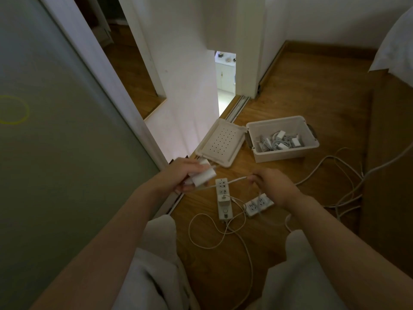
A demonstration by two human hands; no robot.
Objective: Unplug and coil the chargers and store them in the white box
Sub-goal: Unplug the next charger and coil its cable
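Head view: the left hand (178,175) curls its fingers round a white charger (204,177), and the right hand (271,184) pinches its cable (234,180), which is stretched between them. Best to wind loose, even loops without kinking the ends. The white box (281,156) stands open just beyond, with coiled chargers inside. No writing is legible.

Two power strips (222,186), one box (280,155), one lid (221,143)
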